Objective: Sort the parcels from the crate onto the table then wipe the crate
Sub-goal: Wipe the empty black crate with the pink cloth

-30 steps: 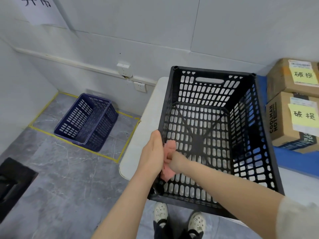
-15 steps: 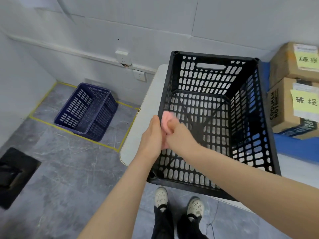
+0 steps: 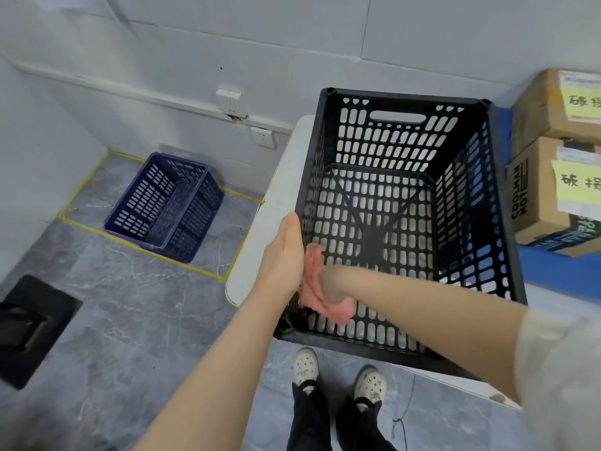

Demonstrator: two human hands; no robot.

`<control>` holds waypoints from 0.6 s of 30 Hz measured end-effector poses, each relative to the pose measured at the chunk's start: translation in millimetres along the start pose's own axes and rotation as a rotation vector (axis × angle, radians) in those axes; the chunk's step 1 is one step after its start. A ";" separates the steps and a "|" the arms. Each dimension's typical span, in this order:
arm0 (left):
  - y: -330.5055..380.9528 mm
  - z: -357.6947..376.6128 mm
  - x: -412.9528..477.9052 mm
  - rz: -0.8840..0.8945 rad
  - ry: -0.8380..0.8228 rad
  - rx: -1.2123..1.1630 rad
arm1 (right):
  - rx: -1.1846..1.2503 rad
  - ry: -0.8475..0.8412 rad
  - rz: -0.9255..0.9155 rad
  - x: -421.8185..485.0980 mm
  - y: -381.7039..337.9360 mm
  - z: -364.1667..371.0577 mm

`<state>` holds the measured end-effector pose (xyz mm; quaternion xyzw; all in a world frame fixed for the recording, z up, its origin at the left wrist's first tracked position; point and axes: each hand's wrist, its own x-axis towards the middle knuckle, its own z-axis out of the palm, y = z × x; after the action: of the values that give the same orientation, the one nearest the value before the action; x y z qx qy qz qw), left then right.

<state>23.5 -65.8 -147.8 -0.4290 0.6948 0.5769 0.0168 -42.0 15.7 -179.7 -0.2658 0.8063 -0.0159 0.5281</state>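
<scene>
Standing on the near corner of the white table, the black crate is empty, with its near end seeming to jut a little past the table's edge. I'd judge it stiff moulded plastic, light for its bulk now that nothing is in it. The smooth, slotted walls mean it could skate on the tabletop when rubbed hard. The sound places to take it are the rim or the handle slot cut in the far wall.

The left hand lies against the outside of the left wall, fingers straight as far as I can see, bracing it. The right hand is down inside at the near left corner. It looks closed into a soft, limp pink cloth pressed to the inner wall, though it is blurred and the cloth hides most of the fingers.

On a blue surface to the right stand two stacked cardboard boxes. The lower box has "COOLMAN HOT" printed up its side. Each box carries a yellow note handwritten in Chinese: "破" is clear, but the next character is cut off at the edge. The white shipping label above is too small to read.

On the floor to the left, a dark blue crate sits inside a yellow tape outline.
</scene>
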 end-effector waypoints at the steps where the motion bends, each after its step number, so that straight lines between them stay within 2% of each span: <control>1: -0.3 0.3 -0.1 0.019 -0.005 0.004 | -0.005 0.043 -0.020 -5.6 1.8 -5.4; 3: -1.6 0.3 0.2 0.022 -0.005 0.001 | -0.063 0.103 -0.039 -3.5 8.3 -15.9; 6: -3.0 -0.2 2.2 0.013 -0.002 0.007 | -0.023 0.035 0.108 12.7 15.1 -6.0; 8: -2.5 -0.7 2.3 -0.012 -0.010 -0.006 | 0.106 0.014 0.119 19.6 17.9 10.8; 13: -0.8 -0.2 1.8 -0.043 -0.037 -0.054 | 0.405 0.173 0.082 23.9 -13.1 17.3; 16: -1.8 -1.0 2.4 -0.066 -0.045 -0.117 | 0.718 0.007 0.061 -1.4 -25.0 1.4; 18: -3.2 -0.5 2.8 -0.050 -0.056 -0.103 | 0.953 -0.040 0.030 -27.7 -20.3 -12.3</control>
<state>24.0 -67.7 -151.6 -0.4302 0.6528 0.6229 0.0284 -35.9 7.5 -144.7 0.0173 0.7026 -0.3714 0.6067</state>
